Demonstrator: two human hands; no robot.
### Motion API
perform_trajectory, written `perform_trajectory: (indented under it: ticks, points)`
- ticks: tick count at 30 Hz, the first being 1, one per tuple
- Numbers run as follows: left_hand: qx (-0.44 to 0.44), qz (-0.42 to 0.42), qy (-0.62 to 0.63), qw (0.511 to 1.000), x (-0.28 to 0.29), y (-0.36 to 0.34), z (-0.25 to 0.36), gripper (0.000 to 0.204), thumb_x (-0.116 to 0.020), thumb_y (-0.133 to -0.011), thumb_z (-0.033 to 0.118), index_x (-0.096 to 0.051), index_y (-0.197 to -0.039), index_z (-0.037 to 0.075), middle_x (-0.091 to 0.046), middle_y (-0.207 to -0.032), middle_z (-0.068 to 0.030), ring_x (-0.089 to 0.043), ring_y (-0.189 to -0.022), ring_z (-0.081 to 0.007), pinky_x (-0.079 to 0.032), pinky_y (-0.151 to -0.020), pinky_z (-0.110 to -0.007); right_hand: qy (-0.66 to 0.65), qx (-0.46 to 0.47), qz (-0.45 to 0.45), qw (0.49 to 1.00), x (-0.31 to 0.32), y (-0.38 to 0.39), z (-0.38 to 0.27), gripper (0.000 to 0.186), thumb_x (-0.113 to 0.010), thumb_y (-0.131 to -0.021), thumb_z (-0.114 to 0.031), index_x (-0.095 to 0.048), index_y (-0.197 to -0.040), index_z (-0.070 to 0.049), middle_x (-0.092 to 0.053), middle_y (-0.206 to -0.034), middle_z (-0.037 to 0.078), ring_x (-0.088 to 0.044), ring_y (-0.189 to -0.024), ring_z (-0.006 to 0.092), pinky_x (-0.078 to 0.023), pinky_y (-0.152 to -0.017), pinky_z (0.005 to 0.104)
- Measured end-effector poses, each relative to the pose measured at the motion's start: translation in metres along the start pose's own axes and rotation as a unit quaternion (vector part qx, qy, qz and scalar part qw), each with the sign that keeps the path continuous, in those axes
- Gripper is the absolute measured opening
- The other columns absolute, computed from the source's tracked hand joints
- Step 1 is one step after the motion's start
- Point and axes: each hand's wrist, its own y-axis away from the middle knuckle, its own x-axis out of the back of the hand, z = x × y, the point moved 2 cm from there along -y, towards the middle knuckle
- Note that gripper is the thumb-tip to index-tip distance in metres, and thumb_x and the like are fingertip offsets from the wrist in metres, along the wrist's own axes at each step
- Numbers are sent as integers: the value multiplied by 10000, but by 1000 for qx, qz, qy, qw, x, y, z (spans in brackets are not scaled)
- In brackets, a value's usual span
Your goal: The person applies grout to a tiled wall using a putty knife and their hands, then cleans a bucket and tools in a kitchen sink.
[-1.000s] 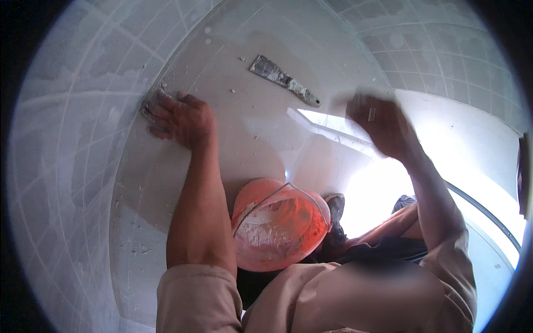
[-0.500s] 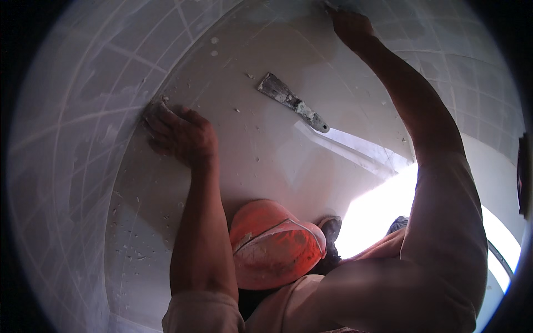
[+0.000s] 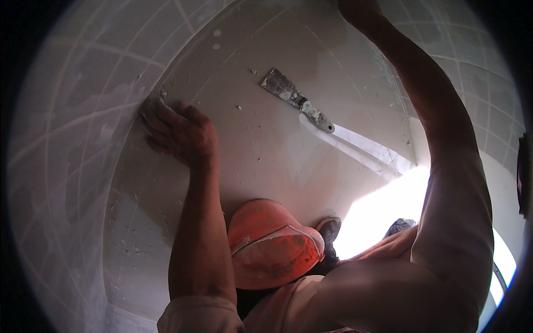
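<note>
Apparently the left hand (image 3: 180, 133) lies spread at ten o'clock; right hand (image 3: 361, 12), one o'clock: can't judge. Scraper (image 3: 298, 101) seems light, stiff; grip its handle (image 3: 318, 117).

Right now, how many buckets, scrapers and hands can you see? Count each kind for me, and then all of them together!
Buckets: 1, the orange bucket
Scrapers: 1, the smeared scraper with a hole in its handle
Hands: 2, the left hand and the right hand, cut off by the picture's top edge
Total: 4
</note>
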Motion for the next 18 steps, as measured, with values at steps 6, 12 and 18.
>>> perform_trajectory:
  ticks: [6, 12, 18]
  points:
    - [1, -13, 13, 1000, 1, -3, 2, 601, -478, -955, 381, -393, -1451, 53, -369, -1512, -210, -332, -1435, -388, -296, -1091, -639, -224, -134, -267, 928, -14, 34, -1, 168, -574, -872, -205, -680, -912, -82, -637, -803, 159, -624, -738, 328, -477, -620, 486]
    - [3, -19, 10, 1000, 2, -4, 5, 615, -475, -953, 390, -379, -1459, 54, -369, -1511, -212, -318, -1442, -384, -285, -1102, -636, -172, -62, -186, 965, -8, -3, 8, 249, -544, -903, -201, -691, -1066, -85, -691, -906, 166, -646, -755, 317, -497, -653, 478]
    - [16, 4, 1, 1000, 0, -2, -4, 557, -483, -970, 355, -391, -1456, 99, -409, -1490, -142, -365, -1416, -337, -305, -1068, -637, -174, -139, -458, 861, 5, -18, -6, 287, -517, -912, -161, -687, -1128, -80, -719, -1025, 147, -699, -930, 313, -552, -768, 490]
